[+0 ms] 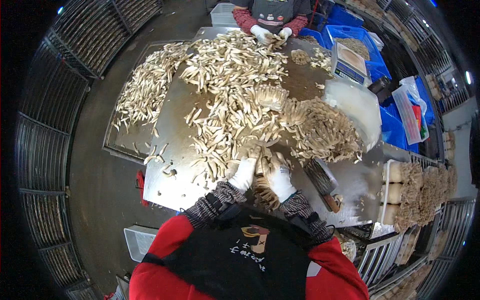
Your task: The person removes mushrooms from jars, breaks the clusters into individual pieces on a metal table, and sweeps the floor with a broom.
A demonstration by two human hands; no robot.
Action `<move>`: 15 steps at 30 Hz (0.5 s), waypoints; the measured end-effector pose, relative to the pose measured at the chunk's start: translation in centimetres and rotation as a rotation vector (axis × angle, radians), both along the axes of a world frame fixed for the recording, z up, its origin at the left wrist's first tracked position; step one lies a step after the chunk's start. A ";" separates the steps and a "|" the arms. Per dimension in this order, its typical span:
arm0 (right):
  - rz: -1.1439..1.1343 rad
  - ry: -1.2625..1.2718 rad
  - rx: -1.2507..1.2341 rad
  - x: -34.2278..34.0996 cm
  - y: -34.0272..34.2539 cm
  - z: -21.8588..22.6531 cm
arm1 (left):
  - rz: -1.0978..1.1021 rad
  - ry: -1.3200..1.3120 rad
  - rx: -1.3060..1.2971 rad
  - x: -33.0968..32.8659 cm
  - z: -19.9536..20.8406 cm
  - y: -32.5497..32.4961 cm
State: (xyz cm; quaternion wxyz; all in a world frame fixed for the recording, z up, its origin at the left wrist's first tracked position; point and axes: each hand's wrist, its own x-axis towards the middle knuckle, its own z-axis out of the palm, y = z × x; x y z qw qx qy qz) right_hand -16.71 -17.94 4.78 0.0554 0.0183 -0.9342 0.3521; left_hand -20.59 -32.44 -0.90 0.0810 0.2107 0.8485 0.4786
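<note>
My left hand (243, 175), in a white glove, closes on the left side of a mushroom cluster (264, 194) at the near edge of the metal table. From the right, my right hand (281, 181), also gloved in white, grips the same cluster. Its fingertips are partly hidden by the mushrooms. A cleaver (321, 176) with a wooden handle lies flat just right of my right hand. Ahead of both hands spreads a heap of loose mushrooms (232, 105). Beyond the cleaver sits a pile of whole mushroom clusters (325, 127).
Across the table a co-worker's white-gloved hands (270, 34) handle mushrooms. A scale (349, 62) and blue crates (357, 35) stand at the far right. More mushrooms fill a lower tray (150, 90) at left. Bagged mushroom blocks (395, 192) line a rack at right.
</note>
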 end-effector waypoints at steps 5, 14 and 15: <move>-0.456 -0.146 -1.068 0.3 1.6 -5.2 | 0.162 -0.285 0.102 0.1 3.7 -0.2; -0.368 -0.168 -0.765 -0.5 2.4 -4.7 | 0.448 -0.871 1.022 -0.8 -1.6 -1.0; -0.377 -0.167 -0.761 -0.4 2.7 -5.0 | 0.377 -0.931 0.974 -1.3 -0.9 -1.5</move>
